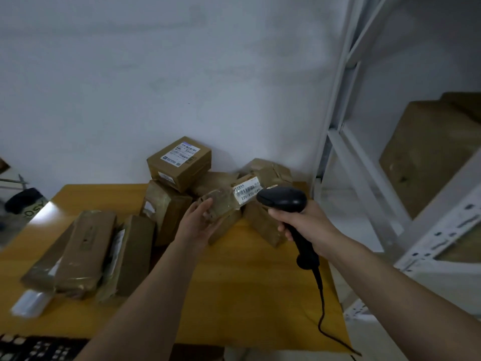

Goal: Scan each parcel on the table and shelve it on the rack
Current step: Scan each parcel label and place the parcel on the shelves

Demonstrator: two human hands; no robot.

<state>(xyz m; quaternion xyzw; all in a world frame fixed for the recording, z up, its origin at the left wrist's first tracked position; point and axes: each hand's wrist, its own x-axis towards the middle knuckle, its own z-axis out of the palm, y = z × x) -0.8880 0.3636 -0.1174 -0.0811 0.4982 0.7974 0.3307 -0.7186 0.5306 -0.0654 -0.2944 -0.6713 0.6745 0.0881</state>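
Both forearms reach in from 6 o'clock. Curled around the black scanner [283, 200], the right hand [302, 225] aims its head at the white barcode label [246, 192], likely to read it. Cupping the small parcel [223, 204] from 9 o'clock, the left hand [200, 221] tilts that label up; its fingertips are hidden. Unscanned parcels crowd the table [247, 282]; the rack [364, 152] at 3 o'clock is cropped.

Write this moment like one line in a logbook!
left hand: holds parcel | right hand: aims scanner at label
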